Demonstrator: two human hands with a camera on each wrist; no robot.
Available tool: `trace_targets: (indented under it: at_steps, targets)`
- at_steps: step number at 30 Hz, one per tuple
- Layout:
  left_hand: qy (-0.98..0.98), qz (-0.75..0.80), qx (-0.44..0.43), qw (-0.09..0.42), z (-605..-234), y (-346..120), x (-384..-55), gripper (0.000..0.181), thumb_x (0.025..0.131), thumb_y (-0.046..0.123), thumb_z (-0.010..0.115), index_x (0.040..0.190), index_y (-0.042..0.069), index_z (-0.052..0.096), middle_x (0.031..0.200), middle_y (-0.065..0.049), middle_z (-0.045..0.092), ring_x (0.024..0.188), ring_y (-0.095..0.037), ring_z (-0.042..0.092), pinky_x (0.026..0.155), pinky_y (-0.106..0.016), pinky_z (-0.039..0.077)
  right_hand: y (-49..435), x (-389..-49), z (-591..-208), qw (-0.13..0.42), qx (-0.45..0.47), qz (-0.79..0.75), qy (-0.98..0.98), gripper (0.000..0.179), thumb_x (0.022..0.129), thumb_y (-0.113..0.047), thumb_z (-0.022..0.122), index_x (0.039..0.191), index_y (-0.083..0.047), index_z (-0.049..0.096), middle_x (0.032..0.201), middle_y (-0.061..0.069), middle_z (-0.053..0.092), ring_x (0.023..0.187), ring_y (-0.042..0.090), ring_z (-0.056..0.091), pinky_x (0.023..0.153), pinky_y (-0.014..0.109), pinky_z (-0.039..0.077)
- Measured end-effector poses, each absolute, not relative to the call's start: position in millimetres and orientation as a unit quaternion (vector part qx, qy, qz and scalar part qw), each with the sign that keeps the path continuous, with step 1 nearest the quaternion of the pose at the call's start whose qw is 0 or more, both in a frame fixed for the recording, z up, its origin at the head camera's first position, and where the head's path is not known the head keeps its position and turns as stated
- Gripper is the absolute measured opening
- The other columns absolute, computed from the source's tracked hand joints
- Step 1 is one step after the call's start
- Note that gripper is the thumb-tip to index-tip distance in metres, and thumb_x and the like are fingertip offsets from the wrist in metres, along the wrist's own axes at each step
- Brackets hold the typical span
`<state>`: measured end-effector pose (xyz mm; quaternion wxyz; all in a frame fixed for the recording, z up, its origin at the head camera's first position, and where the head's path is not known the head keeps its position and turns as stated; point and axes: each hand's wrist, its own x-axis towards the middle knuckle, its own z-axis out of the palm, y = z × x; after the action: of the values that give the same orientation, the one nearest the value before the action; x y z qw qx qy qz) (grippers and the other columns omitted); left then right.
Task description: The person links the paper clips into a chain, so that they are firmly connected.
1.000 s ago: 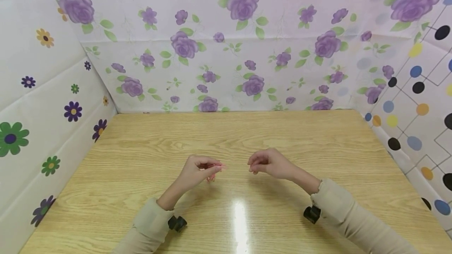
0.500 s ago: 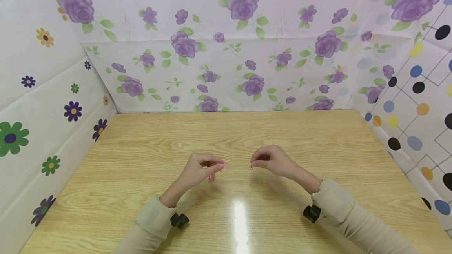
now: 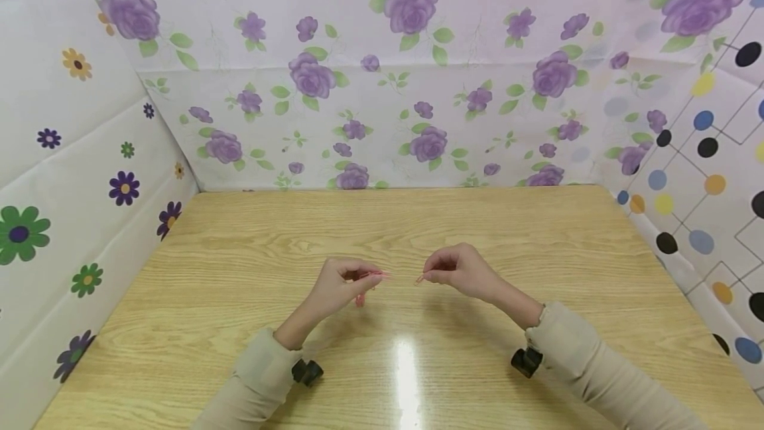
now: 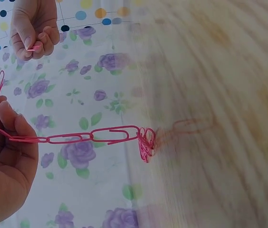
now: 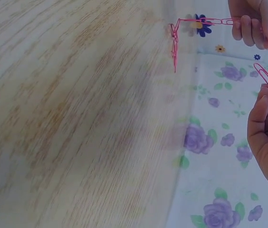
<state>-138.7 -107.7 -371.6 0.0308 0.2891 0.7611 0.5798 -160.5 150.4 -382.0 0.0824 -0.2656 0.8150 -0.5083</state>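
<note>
My left hand (image 3: 339, 287) pinches a chain of pink paper clips near its end, and one clip sticks out past the fingertips toward the right. From the fingers the linked clips (image 4: 146, 142) run down to a bunched end at the tabletop, as the left wrist view shows. Across a small gap, my right hand (image 3: 465, 272) pinches a single pink paper clip (image 5: 263, 73) between thumb and index finger. Its looped end points at the left hand. The two clips are apart. Part of the chain is hidden behind the left fingers.
Both hands are over a wood-grain table (image 3: 286, 231). A purple-rose sheet (image 3: 382, 118) hangs behind it, with patterned sheets at the left and right. Each sleeve cuff has a small black camera (image 3: 307, 373) under it. A bright glare streak lies on the near tabletop.
My left hand has moved slightly right and up with the chain. In the right fingers the single clip has turned from hanging down to pointing left, and now shows beyond the fingertips.
</note>
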Motion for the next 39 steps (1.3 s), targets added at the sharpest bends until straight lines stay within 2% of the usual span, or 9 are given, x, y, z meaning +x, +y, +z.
trace_targets:
  at_steps: [6,10,13,17,19,24,32,39]
  targets:
    - [0.765,0.576,0.289,0.024,-370.8,-103.9,-138.6,0.015,0.086,0.000,0.061,0.093,-0.011,0.066,0.067,-0.012,0.063,0.041,-0.012,0.051,0.053,-0.032,0.048,146.9,-160.1,-381.5,0.080,-0.266,-0.514,0.812,0.007,0.084,-0.007,0.065,0.084,-0.001,0.067,0.076,0.004,0.063,0.059,0.013,0.050,0.051,0.022,0.041]
    - [0.769,0.575,0.280,0.025,-371.7,-100.8,-139.4,0.015,0.086,0.001,0.061,0.093,-0.010,0.066,0.073,-0.017,0.063,0.041,-0.011,0.050,0.048,-0.028,0.046,144.0,-159.2,-381.3,0.079,-0.260,-0.516,0.812,0.007,0.085,-0.006,0.064,0.084,0.001,0.066,0.075,0.009,0.062,0.058,0.011,0.048,0.051,0.021,0.040]
    - [0.762,0.582,0.283,0.023,-375.9,-98.2,-142.0,0.013,0.086,0.001,0.061,0.092,-0.010,0.067,0.070,-0.016,0.062,0.043,-0.012,0.048,0.040,-0.032,0.045,141.1,-156.9,-379.8,0.073,-0.257,-0.520,0.811,0.007,0.085,-0.003,0.062,0.084,0.003,0.065,0.075,0.014,0.062,0.058,0.010,0.048,0.051,0.021,0.040]
    - [0.754,0.589,0.289,0.018,-390.1,-96.3,-149.5,0.012,0.085,0.000,0.061,0.093,-0.008,0.067,0.064,-0.008,0.059,0.043,-0.014,0.046,0.035,-0.037,0.043,135.7,-148.3,-367.0,0.055,-0.264,-0.528,0.805,0.005,0.084,0.000,0.062,0.081,0.003,0.065,0.072,0.013,0.061,0.057,0.010,0.047,0.050,0.021,0.040]
    - [0.754,0.590,0.288,0.017,-397.1,-96.0,-153.1,0.013,0.086,0.002,0.062,0.093,-0.007,0.067,0.065,-0.006,0.059,0.041,-0.018,0.046,0.035,-0.040,0.042,133.0,-144.4,-360.4,0.046,-0.269,-0.531,0.802,0.005,0.084,0.001,0.062,0.080,0.002,0.065,0.071,0.011,0.061,0.056,0.014,0.048,0.050,0.021,0.041]
    - [0.752,0.591,0.293,0.008,-401.3,-94.6,-154.9,0.015,0.087,0.008,0.062,0.094,-0.004,0.068,0.065,-0.004,0.058,0.041,-0.035,0.044,0.034,-0.033,0.041,129.5,-141.1,-355.3,0.044,-0.269,-0.534,0.800,0.005,0.084,0.001,0.062,0.080,0.003,0.064,0.072,0.006,0.062,0.057,0.017,0.050,0.052,0.022,0.043]
    - [0.762,0.585,0.277,0.012,-396.3,-89.4,-152.9,0.012,0.086,0.005,0.063,0.092,-0.004,0.068,0.066,-0.008,0.060,0.044,-0.008,0.043,0.035,-0.022,0.036,123.8,-139.1,-350.4,0.053,-0.244,-0.524,0.814,0.005,0.084,0.002,0.062,0.080,0.003,0.065,0.074,0.007,0.063,0.060,0.014,0.052,0.055,0.021,0.044]
    - [0.766,0.578,0.280,0.008,-376.1,-85.1,-141.9,0.009,0.084,-0.002,0.062,0.088,-0.010,0.067,0.063,-0.010,0.058,0.040,-0.005,0.040,0.035,-0.020,0.036,122.6,-138.7,-351.3,0.049,-0.238,-0.532,0.812,0.005,0.084,0.002,0.061,0.081,0.005,0.065,0.075,0.010,0.062,0.060,0.008,0.050,0.055,0.022,0.044]
